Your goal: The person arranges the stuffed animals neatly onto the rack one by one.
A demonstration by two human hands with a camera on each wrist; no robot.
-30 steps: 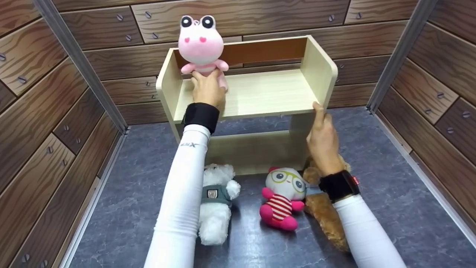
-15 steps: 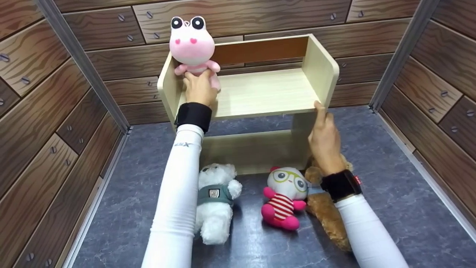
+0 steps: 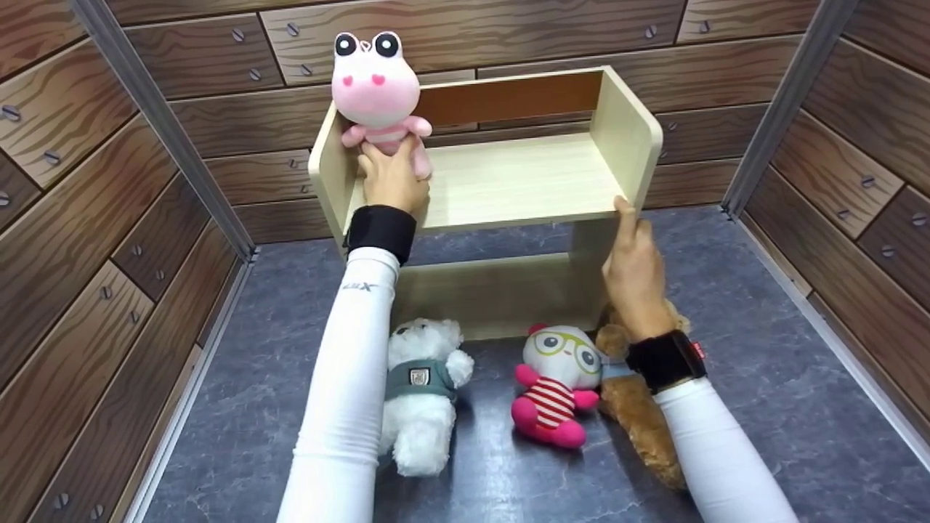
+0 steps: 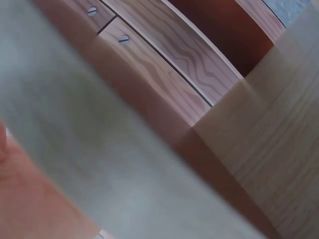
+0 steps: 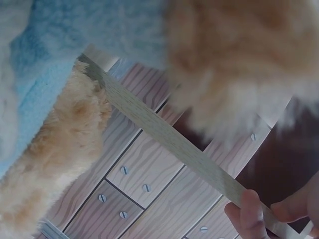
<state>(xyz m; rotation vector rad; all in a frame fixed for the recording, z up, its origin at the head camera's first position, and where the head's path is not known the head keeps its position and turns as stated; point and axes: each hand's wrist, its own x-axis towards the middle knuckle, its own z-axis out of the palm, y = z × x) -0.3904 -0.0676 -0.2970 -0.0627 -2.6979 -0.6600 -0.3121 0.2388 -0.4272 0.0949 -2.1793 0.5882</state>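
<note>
My left hand [image 3: 396, 180] grips a pink plush toy [image 3: 374, 98] by its lower body, at the left end of the shelf's upper board. The toy is upright, with big round eyes and heart-shaped nostrils. My right hand [image 3: 633, 276] holds the front right corner of the pale wooden shelf [image 3: 523, 178]. Seen from the right wrist, fingers [image 5: 251, 216] and thumb close around the board's edge. A blurred pale panel [image 4: 109, 129] fills much of the left wrist view, and the toy is out of sight there.
On the floor in front lie a white plush bear [image 3: 421, 407] in a green shirt and a striped plush panda [image 3: 552, 392] with glasses. A brown plush toy [image 3: 639, 421] lies partly under the right arm. Wood-patterned walls [image 3: 726, 73] enclose the space.
The left hand has moved the pink plush toy slightly left, toward the shelf's left side panel, then stayed nearly still. The right hand keeps its hold on the shelf.
</note>
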